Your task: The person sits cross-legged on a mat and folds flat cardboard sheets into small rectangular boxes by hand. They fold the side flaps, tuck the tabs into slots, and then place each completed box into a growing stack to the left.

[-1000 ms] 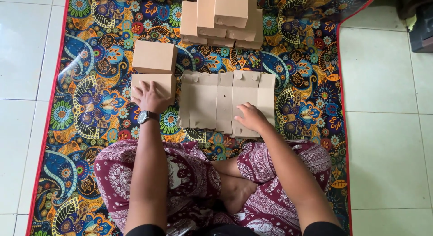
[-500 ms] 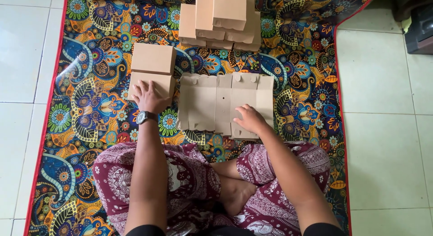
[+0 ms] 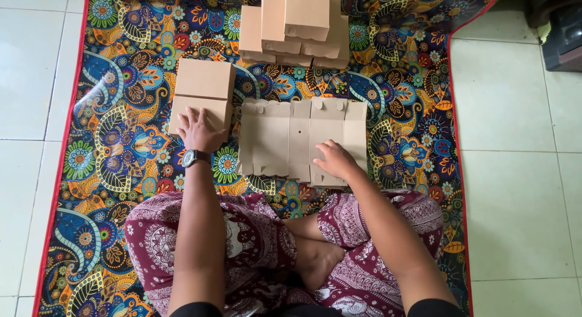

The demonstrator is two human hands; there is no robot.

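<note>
Right hand (image 3: 333, 159) flat on unfolded carton (image 3: 285, 135)

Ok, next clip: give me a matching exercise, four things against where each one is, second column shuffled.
Things:
1. left hand
2. right hand
3. stack of folded boxes
4. wristwatch

Places:
A. at the far end of the patterned mat
B. resting on the flat unfolded carton in the middle
C. on the left forearm, just behind the hand
D. on the near edge of the closed brown box at the left

Pairs: 1-D, 2-B, 3-A, 4-C
</note>
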